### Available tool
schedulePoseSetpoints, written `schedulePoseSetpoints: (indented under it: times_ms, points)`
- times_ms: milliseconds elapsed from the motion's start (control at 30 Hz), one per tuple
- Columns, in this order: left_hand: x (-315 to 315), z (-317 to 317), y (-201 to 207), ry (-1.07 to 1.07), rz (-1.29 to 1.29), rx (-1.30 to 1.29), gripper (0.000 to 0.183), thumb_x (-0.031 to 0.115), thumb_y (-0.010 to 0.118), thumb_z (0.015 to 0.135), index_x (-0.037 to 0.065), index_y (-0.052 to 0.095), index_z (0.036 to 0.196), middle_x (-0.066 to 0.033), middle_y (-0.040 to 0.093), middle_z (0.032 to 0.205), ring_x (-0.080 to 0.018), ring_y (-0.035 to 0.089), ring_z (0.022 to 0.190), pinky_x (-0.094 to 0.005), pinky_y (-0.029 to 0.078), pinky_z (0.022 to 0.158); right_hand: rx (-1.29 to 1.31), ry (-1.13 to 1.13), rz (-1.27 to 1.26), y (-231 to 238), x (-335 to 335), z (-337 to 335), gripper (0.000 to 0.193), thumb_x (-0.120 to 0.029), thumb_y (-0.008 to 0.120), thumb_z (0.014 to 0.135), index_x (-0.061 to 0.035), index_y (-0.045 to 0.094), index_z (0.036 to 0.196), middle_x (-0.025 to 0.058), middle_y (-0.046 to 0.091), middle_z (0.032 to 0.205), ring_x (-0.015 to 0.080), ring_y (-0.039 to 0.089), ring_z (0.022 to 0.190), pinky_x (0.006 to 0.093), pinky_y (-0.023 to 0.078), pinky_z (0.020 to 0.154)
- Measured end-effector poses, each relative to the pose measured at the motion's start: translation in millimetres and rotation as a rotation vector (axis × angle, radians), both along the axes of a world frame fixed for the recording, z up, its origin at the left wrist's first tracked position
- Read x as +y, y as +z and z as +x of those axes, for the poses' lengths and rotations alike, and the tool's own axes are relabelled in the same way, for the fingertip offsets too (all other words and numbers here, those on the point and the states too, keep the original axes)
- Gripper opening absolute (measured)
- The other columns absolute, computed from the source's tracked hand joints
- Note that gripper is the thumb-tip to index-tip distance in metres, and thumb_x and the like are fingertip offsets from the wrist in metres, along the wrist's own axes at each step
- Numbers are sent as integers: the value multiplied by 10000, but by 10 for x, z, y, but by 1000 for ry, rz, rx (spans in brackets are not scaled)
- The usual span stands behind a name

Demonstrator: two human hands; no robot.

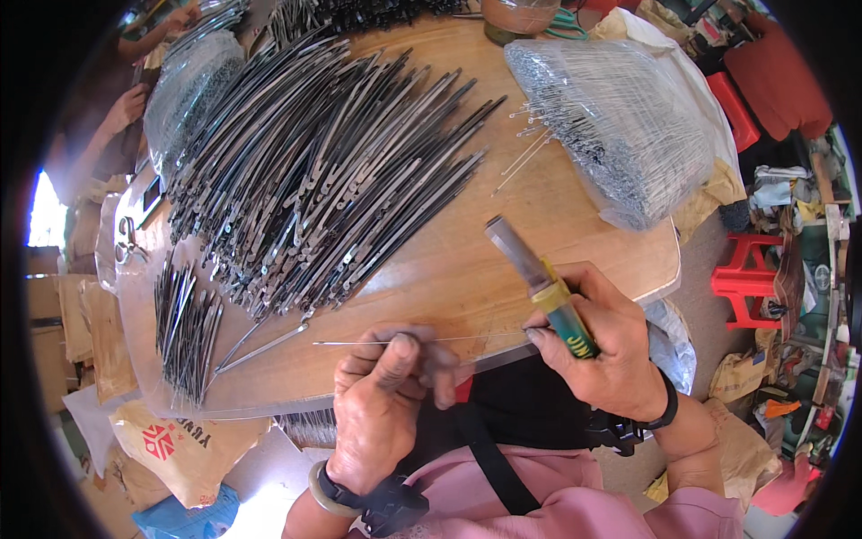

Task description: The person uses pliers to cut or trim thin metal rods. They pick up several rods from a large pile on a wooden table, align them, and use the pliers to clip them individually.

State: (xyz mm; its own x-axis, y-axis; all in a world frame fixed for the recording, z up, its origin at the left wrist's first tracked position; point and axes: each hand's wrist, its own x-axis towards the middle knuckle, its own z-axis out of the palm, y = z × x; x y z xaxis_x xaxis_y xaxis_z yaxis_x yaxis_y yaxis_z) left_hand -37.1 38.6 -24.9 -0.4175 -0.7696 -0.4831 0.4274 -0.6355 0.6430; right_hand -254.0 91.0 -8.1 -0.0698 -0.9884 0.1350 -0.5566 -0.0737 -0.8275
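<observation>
A thin straight metal wire (pixel 476 338) runs level over the table's near edge. My left hand (pixel 377 395) pinches it between thumb and forefinger, and its end sticks out to the left. At the wire's right end, the fingertips of my right hand (pixel 611 346) are closed. That hand also grips a tool with a green and yellow handle (pixel 566 314), whose thick grey-brown shaft points up and left; its exact kind is unclear. Beyond my left hand lies a large pile of long dark metal strips (pixel 305 180) with holed ends. A smaller bundle of strips (pixel 187 332) lies at the left.
On the wooden table (pixel 449 278), a clear plastic bag (pixel 628 135) of thin wires lies at the far right, some loose beside it. Another filled bag (pixel 193 99) stands far left, near a person's hand (pixel 126 108). A red stool (pixel 747 278) stands right; sacks (pixel 180 449) lie lower left.
</observation>
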Motion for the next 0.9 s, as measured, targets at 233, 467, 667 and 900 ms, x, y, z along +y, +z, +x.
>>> schedulePoseSetpoints:
  times_ms: [233, 467, 667, 900]
  points:
    - [-69, -69, 164, -172, -273, -102, 186, 101, 570, 953, -51, 626, 1045, -224, 686, 914, -235, 628, 630, -337, 533, 615, -471, -166, 116, -224, 153, -64, 145, -42, 725, 779, 1, 689, 912, 121, 648, 979, 213, 637, 837, 297, 479, 742]
    - [-95, -217, 98, -182, -273, -11, 184, 80, 577, 942, -57, 620, 1057, -206, 694, 946, -214, 647, 676, -320, 541, 648, -640, -228, 70, -284, 205, -73, 163, -118, 735, 823, 15, 665, 886, 149, 598, 1033, 173, 562, 887, 298, 462, 782]
    - [-189, -290, 293, -425, -421, -400, 147, -37, 533, 921, -77, 630, 1024, -192, 699, 936, -202, 669, 704, -283, 538, 652, -803, -288, 184, -394, 279, -193, 203, -137, 730, 826, 37, 665, 905, 150, 591, 1047, 158, 566, 872, 279, 458, 752]
    - [-285, -292, 201, -178, -348, -171, 139, 7, 579, 913, -74, 622, 1017, -225, 697, 903, -235, 669, 636, -292, 531, 598, -832, -324, 75, -407, 302, -151, 194, -101, 752, 817, 30, 682, 942, 111, 610, 1027, 138, 577, 852, 258, 466, 733]
